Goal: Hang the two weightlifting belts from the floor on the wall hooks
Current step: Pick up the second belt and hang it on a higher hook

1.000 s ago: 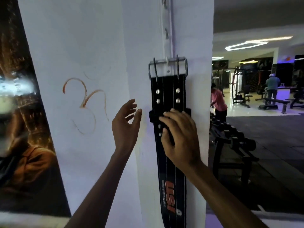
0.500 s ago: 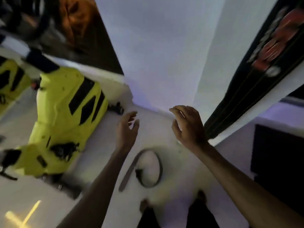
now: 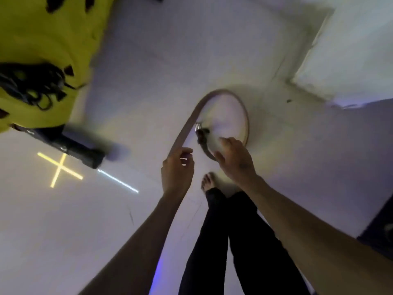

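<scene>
A brown weightlifting belt [image 3: 244, 107] lies curled in a loop on the white floor, its metal buckle [image 3: 198, 126] inside the loop. Its straight strap end runs down to my left hand [image 3: 177, 169], whose fingers curl around it. My right hand [image 3: 235, 161] hovers over the near curve of the loop, fingers apart, with the belt passing between thumb and forefinger. The black belt and the wall hooks are out of view.
A big yellow-and-black object [image 3: 42, 39] on a dark base [image 3: 80, 151] fills the upper left. The white pillar's foot [image 3: 350, 60] stands at the upper right. My black-trousered legs [image 3: 229, 241] and a bare foot [image 3: 209, 182] are below the hands. A dark mat [image 3: 380, 228] lies at the right edge.
My view has dropped from the hung black belt on the pillar to the floor. Both hands have come down to the brown belt, the left closing on its strap end.
</scene>
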A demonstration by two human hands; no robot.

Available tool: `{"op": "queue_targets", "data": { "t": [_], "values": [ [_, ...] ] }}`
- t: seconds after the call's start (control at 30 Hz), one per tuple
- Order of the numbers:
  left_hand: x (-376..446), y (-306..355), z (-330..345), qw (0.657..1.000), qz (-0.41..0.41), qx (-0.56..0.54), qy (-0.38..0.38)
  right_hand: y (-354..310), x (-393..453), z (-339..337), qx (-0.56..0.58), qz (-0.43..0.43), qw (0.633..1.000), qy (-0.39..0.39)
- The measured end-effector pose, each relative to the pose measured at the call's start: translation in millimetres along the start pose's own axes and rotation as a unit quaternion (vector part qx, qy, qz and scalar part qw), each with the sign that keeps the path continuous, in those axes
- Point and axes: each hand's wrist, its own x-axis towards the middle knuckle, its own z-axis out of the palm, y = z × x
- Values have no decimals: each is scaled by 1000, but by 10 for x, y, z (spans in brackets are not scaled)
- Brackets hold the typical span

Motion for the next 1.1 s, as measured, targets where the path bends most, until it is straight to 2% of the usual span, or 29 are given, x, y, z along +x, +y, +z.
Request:
{"op": "queue_targets", "data": {
  "t": [0.13, 0.23, 0.37, 0.43, 0.5, 0.6, 0.77, 0.87, 1.0, 1.1],
  "values": [
    [631, -898, 788, 996, -78, 42, -9, 348, 815, 1310, 0, 50, 997, -63],
    [993, -1349, 1227, 997, -69, 35, -25, 545, 1216, 2005, -13, 87, 994, -63],
    [1435, -1781, 1564, 997, -56, 37, -38, 767, 1463, 2581, -110, 58, 992, -30],
    [1585, -1881, 1611, 996, -81, 9, -27, 841, 1546, 2715, -94, 58, 994, -25],
    [1652, -1864, 1591, 995, -96, -33, -20, 867, 1553, 2666, -32, 81, 996, -5],
    [1569, -1703, 1453, 993, -89, -69, -33, 827, 1358, 2310, 70, 110, 991, -25],
    [1154, -1078, 1145, 975, -123, -170, -70, 621, 751, 1226, 129, 60, 986, -81],
    [817, -514, 896, 952, -133, -245, -127, 443, 384, 500, 165, 40, 981, -92],
    [329, 305, 381, 937, -30, -316, -143, 158, -73, -488, 177, 18, 981, -73],
    [-47, 850, -128, 934, 61, -321, -148, -116, -399, -1147, 210, 14, 977, -40]
  ]
}}
